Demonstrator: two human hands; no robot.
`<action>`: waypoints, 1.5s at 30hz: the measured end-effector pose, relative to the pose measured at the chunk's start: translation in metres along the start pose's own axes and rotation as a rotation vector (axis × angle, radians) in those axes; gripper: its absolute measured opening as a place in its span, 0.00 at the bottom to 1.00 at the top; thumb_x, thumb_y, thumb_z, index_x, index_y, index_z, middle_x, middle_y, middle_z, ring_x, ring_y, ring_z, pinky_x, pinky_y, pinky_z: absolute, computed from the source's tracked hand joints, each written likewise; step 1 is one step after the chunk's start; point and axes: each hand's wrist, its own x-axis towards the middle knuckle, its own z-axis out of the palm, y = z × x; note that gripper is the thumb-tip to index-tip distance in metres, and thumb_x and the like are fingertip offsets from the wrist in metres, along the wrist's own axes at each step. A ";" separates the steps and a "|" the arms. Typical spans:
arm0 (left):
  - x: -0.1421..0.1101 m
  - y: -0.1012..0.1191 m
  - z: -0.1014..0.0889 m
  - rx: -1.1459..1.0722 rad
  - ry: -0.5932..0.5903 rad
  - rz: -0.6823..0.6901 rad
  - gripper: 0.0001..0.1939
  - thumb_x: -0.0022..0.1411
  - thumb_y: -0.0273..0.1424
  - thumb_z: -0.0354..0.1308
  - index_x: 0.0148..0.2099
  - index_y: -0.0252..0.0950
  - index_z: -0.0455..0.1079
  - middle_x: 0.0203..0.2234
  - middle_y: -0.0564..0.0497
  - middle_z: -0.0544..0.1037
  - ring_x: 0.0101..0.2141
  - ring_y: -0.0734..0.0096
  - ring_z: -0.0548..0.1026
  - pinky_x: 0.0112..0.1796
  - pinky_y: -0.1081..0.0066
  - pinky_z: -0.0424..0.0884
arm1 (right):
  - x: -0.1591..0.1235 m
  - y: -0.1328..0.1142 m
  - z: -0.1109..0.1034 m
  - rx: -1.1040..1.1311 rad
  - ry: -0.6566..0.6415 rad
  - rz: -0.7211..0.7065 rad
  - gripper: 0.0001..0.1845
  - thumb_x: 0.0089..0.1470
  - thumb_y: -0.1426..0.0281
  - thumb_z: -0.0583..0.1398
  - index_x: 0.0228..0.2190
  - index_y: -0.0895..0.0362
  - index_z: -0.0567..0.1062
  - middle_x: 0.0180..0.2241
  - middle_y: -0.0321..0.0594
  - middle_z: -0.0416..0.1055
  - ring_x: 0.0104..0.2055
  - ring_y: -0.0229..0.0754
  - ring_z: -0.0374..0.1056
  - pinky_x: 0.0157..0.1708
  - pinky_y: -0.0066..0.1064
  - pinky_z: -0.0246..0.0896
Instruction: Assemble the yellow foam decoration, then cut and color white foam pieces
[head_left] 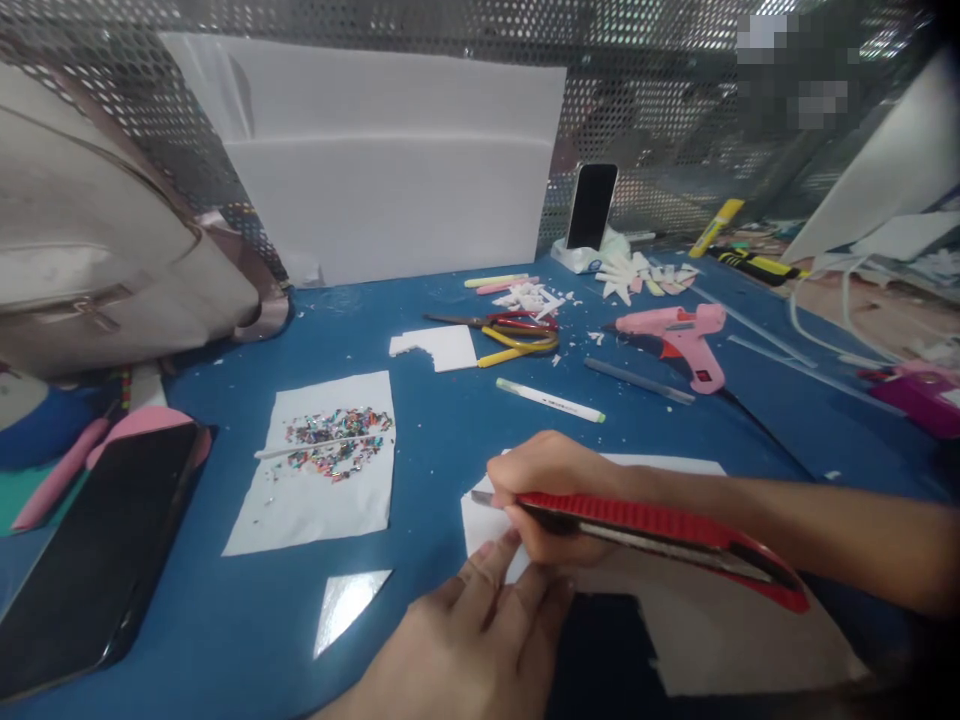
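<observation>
While our right hand (559, 475) has its grip closed round one red utility knife (667, 525), blade above one white sheet (480, 525) on the blue table (427, 470), our left hand (480, 620) rests extended fingers there, grip loose. Beyond, we list: one marker (551, 400), one pink glue gun (694, 340).

Right forearm (817, 525) in from right edge, near level; right hand (559, 500) curled into tight grip, knuckles up. Left hand (480, 630) from bottom edge, palm down, fingers forward, fingertips just below right hand; contact between them unclear.
</observation>
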 end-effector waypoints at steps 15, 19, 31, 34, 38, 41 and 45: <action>0.004 -0.002 -0.002 0.000 -0.020 -0.008 0.22 0.68 0.19 0.41 0.48 0.36 0.76 0.43 0.51 0.81 0.41 0.60 0.81 0.35 0.70 0.80 | 0.009 -0.017 -0.034 0.073 -0.299 0.085 0.12 0.45 0.79 0.49 0.24 0.54 0.48 0.23 0.32 0.44 0.25 0.36 0.38 0.24 0.28 0.39; 0.002 -0.003 -0.001 -0.007 -0.054 0.013 0.21 0.69 0.20 0.42 0.50 0.35 0.75 0.46 0.50 0.80 0.45 0.59 0.79 0.38 0.70 0.79 | 0.006 -0.013 -0.037 0.087 -0.346 0.085 0.14 0.44 0.80 0.51 0.24 0.54 0.48 0.23 0.31 0.45 0.25 0.35 0.41 0.24 0.28 0.40; -0.001 -0.003 -0.001 0.036 -0.092 0.090 0.21 0.69 0.21 0.42 0.51 0.36 0.75 0.49 0.51 0.77 0.45 0.59 0.78 0.36 0.71 0.80 | 0.005 0.005 -0.049 0.366 0.069 0.099 0.05 0.53 0.73 0.56 0.26 0.57 0.64 0.24 0.33 0.64 0.23 0.31 0.59 0.25 0.24 0.54; 0.000 -0.007 -0.003 0.025 -0.084 0.116 0.20 0.69 0.21 0.42 0.52 0.33 0.74 0.50 0.49 0.77 0.46 0.58 0.78 0.37 0.70 0.80 | 0.006 0.000 -0.056 0.323 0.221 0.211 0.04 0.54 0.74 0.56 0.27 0.58 0.66 0.25 0.33 0.65 0.24 0.31 0.61 0.26 0.25 0.56; 0.000 -0.015 -0.006 -0.112 -0.043 0.111 0.19 0.70 0.21 0.41 0.51 0.30 0.72 0.50 0.48 0.78 0.47 0.58 0.78 0.34 0.70 0.79 | 0.005 0.000 -0.044 0.102 0.263 0.352 0.01 0.54 0.74 0.57 0.31 0.57 0.69 0.28 0.33 0.68 0.27 0.32 0.63 0.27 0.24 0.55; 0.001 -0.023 -0.006 -0.289 -0.020 -0.020 0.14 0.71 0.25 0.45 0.49 0.35 0.71 0.43 0.52 0.81 0.43 0.65 0.79 0.37 0.70 0.77 | 0.005 0.007 -0.033 0.020 0.257 0.455 0.03 0.57 0.70 0.57 0.36 0.55 0.69 0.26 0.31 0.69 0.26 0.33 0.63 0.26 0.24 0.54; 0.009 -0.035 -0.006 -0.259 -0.152 -0.313 0.15 0.64 0.40 0.59 0.45 0.35 0.66 0.37 0.47 0.74 0.35 0.60 0.73 0.31 0.63 0.72 | 0.004 0.009 -0.032 -0.099 0.157 0.491 0.08 0.60 0.65 0.56 0.39 0.53 0.70 0.25 0.30 0.70 0.25 0.34 0.63 0.28 0.26 0.51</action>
